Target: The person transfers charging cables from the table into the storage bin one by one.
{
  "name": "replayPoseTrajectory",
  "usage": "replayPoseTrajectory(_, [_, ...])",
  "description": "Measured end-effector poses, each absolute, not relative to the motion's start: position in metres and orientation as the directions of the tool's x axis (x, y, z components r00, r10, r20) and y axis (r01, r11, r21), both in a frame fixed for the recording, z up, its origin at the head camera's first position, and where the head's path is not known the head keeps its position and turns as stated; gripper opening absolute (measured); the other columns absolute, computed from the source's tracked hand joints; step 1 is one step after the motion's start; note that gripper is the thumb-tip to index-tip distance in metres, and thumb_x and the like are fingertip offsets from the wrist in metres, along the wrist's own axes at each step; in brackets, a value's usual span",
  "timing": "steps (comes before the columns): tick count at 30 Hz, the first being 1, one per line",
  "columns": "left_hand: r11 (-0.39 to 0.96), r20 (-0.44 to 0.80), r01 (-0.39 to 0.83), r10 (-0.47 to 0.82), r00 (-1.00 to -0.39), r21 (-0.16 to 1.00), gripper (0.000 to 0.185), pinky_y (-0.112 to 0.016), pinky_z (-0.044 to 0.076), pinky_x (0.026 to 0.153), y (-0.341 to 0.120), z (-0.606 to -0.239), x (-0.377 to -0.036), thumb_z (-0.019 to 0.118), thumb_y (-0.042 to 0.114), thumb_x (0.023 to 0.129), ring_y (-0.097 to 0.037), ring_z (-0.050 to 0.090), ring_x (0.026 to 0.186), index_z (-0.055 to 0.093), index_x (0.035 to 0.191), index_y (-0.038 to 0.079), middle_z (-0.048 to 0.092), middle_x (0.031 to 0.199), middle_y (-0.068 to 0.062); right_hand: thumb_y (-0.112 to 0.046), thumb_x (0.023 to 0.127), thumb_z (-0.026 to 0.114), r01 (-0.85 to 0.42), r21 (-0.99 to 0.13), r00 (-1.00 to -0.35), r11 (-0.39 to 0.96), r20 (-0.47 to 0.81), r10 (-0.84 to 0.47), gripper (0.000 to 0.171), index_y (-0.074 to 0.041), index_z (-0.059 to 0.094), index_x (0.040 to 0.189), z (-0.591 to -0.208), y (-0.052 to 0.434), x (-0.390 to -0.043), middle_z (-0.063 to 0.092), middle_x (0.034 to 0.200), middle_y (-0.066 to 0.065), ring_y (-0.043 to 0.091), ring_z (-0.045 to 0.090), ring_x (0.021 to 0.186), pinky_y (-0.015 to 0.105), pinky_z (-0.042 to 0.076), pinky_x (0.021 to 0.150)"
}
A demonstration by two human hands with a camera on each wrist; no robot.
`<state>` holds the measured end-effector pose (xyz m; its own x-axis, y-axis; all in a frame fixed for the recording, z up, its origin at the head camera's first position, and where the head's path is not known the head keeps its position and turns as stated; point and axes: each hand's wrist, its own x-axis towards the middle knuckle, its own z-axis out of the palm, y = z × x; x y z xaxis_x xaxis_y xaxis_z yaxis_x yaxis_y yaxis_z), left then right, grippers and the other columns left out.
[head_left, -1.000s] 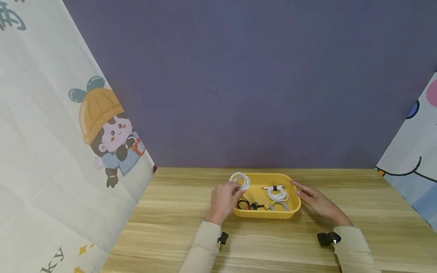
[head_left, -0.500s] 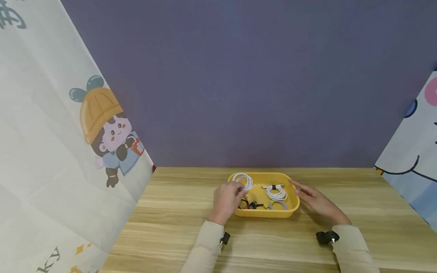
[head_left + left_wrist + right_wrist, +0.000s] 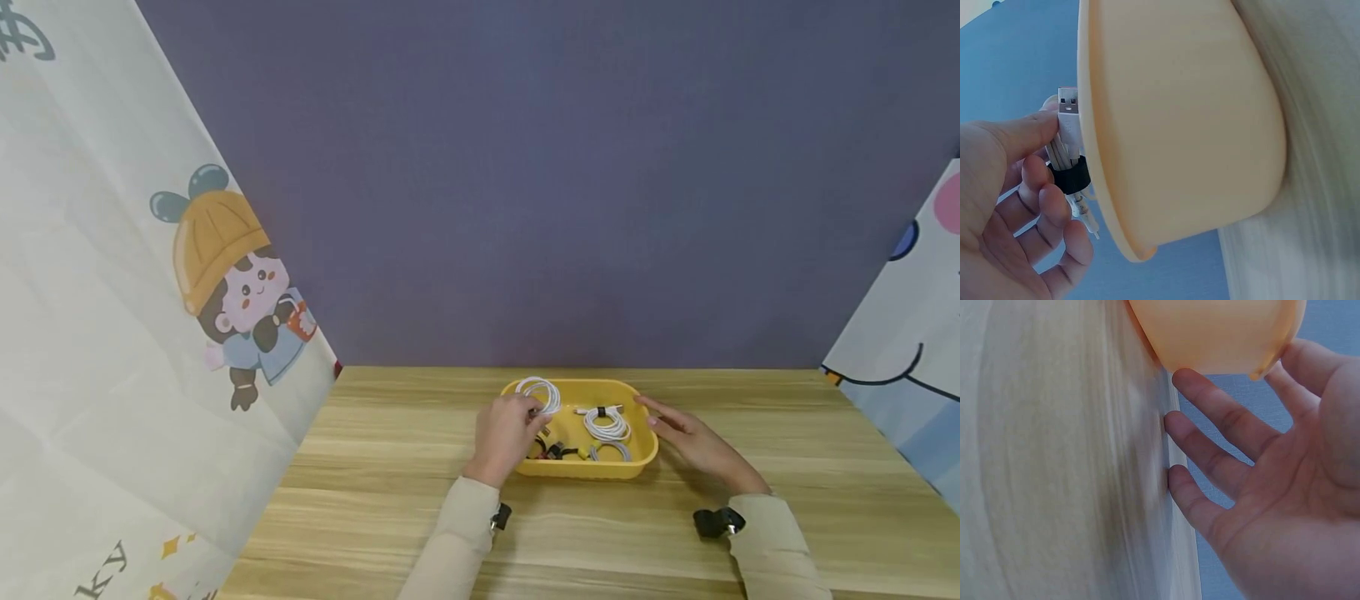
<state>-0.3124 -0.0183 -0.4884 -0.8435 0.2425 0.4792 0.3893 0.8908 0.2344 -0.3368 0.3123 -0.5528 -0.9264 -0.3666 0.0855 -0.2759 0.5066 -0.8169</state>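
left hand (image 3: 506, 433) fingers pinch coiled white cable (image 3: 538, 394) over yellow tray (image 3: 581, 469) left rim | right hand (image 3: 693, 444) fingers straight, touching tray's right side | table (image 3: 375, 500)

Sleeves: we see long beige sleeves on both arms, of soft cloth, reaching to the wrists.
Left wrist: we see a small black device with a silver part (image 3: 498, 517) worn at the cuff.
Right wrist: we see a similar black device (image 3: 718, 522), a little bigger in view, with a shiny metal part.
Hands: the left hand (image 3: 507, 437) and the right hand (image 3: 692, 444) are bare; we see no gloves and no rings.
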Motion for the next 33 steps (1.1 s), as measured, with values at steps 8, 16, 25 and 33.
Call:
replayPoseTrajectory(8, [0.896, 0.432, 0.383, 0.262, -0.863, 0.222, 0.022, -0.017, 0.039, 0.049, -0.010, -0.484, -0.319, 0.076, 0.043, 0.090, 0.000, 0.057, 0.060, 0.082, 0.097, 0.023, 0.076, 0.082, 0.009, -0.040, 0.110, 0.044, -0.258, -0.826, -0.929, 0.500, 0.071, -0.362, 0.058, -0.014, 0.033, 0.161, -0.552, 0.313, -0.336, 0.027, 0.167, 0.021, 0.051, 0.027, 0.150, 0.070, 0.032, 0.113])
replayPoseTrajectory(16, [0.909, 0.398, 0.371, 0.274, -0.876, 0.190, 0.022, -0.017, 0.038, 0.048, 0.000, -0.482, -0.322, 0.076, 0.044, 0.090, -0.003, 0.061, 0.063, 0.082, 0.100, 0.026, 0.078, 0.088, 0.010, -0.041, 0.110, 0.044, -0.254, -0.819, -0.932, 0.514, 0.065, -0.357, 0.058, -0.016, 0.034, 0.161, -0.550, 0.312, -0.335, 0.029, 0.166, 0.020, 0.051, 0.029, 0.149, 0.070, 0.034, 0.112])
replayPoseTrajectory(25, [0.920, 0.357, 0.348, 0.268, -0.895, 0.180, 0.018, -0.019, 0.038, 0.048, 0.008, -0.486, -0.327, 0.079, 0.042, 0.088, -0.004, 0.058, 0.061, 0.083, 0.094, 0.026, 0.077, 0.083, 0.012, -0.040, 0.110, 0.044, -0.254, -0.824, -0.930, 0.507, 0.065, -0.361, 0.057, -0.017, 0.033, 0.161, -0.551, 0.311, -0.335, 0.028, 0.166, 0.021, 0.051, 0.030, 0.149, 0.069, 0.035, 0.111])
replayPoseTrajectory(33, [0.929, 0.354, 0.338, 0.269, -0.896, 0.149, 0.017, -0.017, 0.035, 0.046, 0.013, -0.491, -0.332, 0.078, 0.043, 0.089, 0.000, 0.052, 0.053, 0.083, 0.094, 0.028, 0.078, 0.084, 0.012, -0.040, 0.110, 0.043, -0.271, -0.819, -0.926, 0.505, 0.077, -0.370, 0.057, -0.015, 0.033, 0.161, -0.552, 0.311, -0.336, 0.029, 0.166, 0.021, 0.051, 0.031, 0.148, 0.069, 0.036, 0.111])
